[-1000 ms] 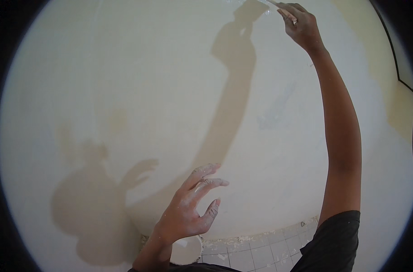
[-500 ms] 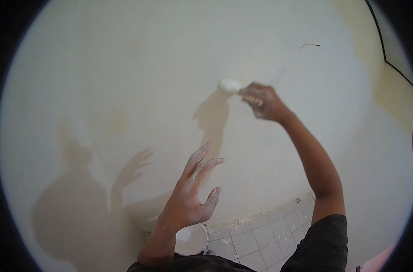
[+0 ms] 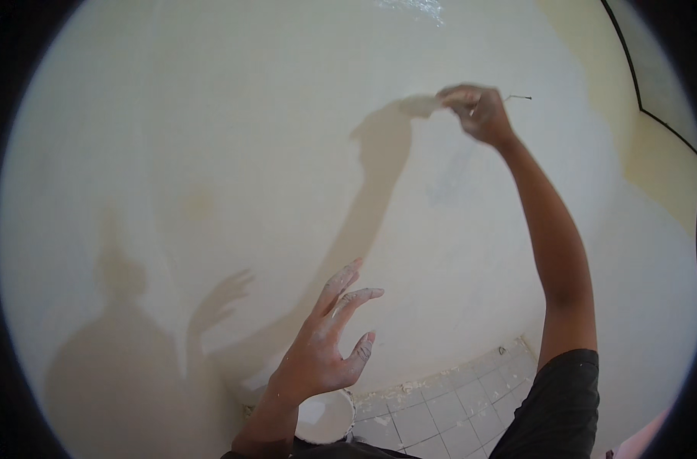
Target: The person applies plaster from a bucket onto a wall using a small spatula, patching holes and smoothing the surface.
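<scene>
Paintbrush [image 3: 420, 105] is in your right hand [image 3: 475, 113], high up against the wall [image 3: 249, 153], in the upper part of the view and a little to the right of its middle. Your right fingers are closed around the handle, so the grip is narrow, and the pale head of the tool points toward your left. The head is blurred; I cannot tell if it touches the wall or is only just beside it. Your right arm is stretched upward, and a dark sleeve [image 3: 563, 398] covers the upper part of it.

Your left hand [image 3: 318, 352] holds nothing. Its fingers are spread, with a wide gap between the thumb and the nearest finger, and whitish smears lie on the fingers and on the thumb. Below it in the view, partly covered by your wrist, stands a round bucket [image 3: 353, 413] with white material inside. Beside the bucket are grey floor tiles [image 3: 440, 421], with pale spots near the foot of the wall.

On the wall, a shiny patch [image 3: 410, 9] is near the upper edge of the view. A small thin dark piece [image 3: 520, 98] sticks out just to the right of your right hand. Farther right, one area [image 3: 647, 172] of the surface is yellowish. Your shadow [image 3: 123, 367] falls on the left side of the wall.
</scene>
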{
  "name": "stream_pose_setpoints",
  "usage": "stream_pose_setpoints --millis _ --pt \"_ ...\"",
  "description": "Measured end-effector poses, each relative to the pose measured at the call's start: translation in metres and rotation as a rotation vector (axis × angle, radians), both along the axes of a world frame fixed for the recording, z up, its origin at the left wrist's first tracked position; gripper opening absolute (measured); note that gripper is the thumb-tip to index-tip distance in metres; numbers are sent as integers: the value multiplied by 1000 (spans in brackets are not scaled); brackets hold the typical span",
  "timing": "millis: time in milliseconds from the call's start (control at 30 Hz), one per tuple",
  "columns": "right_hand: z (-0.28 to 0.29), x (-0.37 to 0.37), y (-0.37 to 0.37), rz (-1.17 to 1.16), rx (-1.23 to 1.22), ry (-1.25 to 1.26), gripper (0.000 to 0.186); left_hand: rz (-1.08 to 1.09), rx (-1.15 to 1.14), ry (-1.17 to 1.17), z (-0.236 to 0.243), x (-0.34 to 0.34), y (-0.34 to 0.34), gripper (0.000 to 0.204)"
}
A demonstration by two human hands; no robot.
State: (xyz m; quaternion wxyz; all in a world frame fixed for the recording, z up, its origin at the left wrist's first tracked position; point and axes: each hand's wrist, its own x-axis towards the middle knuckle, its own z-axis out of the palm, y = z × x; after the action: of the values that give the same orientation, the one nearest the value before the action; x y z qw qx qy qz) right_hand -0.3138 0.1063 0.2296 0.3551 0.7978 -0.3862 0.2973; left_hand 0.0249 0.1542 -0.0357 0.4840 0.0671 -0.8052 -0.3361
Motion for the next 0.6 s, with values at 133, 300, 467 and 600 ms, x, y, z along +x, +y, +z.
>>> stream_pose_setpoints --millis 133,300,467,600 --pt "75 19 3 -41 -276 83 11 45 -10 22 -1 4 1 51" --pt "121 20 7 -69 -454 83 13 145 -65 1 -5 3 5 50" --pt "93 17 -5 -98 -233 2 17 144 -59 7 -7 2 6 50" --pt "26 33 -3 6 -111 83 22 151 -72 27 -9 2 3 49"
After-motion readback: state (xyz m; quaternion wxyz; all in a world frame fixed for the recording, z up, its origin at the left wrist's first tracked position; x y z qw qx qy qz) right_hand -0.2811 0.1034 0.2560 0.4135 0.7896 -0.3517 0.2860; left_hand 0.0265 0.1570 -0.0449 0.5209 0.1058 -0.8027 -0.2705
